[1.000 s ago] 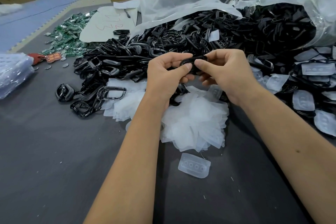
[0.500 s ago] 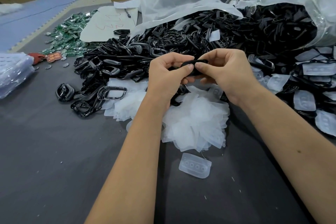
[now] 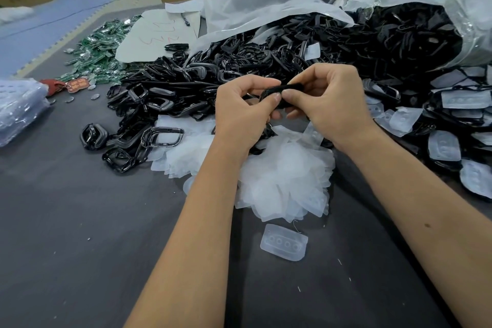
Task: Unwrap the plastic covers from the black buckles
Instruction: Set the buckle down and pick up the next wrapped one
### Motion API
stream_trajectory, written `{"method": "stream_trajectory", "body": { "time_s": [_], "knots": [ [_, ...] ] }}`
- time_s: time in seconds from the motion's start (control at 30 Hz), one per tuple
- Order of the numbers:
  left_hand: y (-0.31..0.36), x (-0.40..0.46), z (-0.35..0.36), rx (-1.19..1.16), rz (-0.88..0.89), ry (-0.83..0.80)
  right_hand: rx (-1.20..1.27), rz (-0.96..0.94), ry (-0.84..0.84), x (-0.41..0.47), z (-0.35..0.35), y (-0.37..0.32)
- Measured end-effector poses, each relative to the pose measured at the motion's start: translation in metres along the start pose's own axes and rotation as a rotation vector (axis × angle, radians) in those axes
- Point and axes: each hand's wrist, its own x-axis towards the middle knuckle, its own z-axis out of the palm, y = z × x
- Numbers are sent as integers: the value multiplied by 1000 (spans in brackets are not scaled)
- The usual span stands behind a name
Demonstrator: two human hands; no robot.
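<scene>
black buckle [image 3: 282,91] lies long axis left to right, pinched between both hands over the table [image 3: 80,221]. left hand [image 3: 241,112] thumb and right hand [image 3: 331,104] thumb meet on its near edge.

Curled fingers of both hands hide most of the black buckle [image 3: 279,88] they pinch, so whether plastic covers it, I can't tell.

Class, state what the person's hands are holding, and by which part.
One black buckle, pinched by both: left hand at its left end, right hand at its right.
</scene>
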Motion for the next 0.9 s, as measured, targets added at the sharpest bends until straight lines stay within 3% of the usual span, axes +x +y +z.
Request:
{"method": "stream_trajectory", "body": {
  "time_s": [0.2,0.53,0.67,0.83,0.9],
  "knots": [
    [-1,2,-1,33,8,42,17,49,-24,-1,0,0],
    [2,1,-3,-8,-34,37,-109,-27,1,-4,4,-6],
    [3,2,-4,2,-36,128,-271,-31,37,-2,3,-4],
    [2,6,-8,-51,-55,247,-723,-33,-367,-2,2,-6],
    [1,6,-8,-55,-60,248,-778,-31,-437,-2,5,-10]
  ]
}}
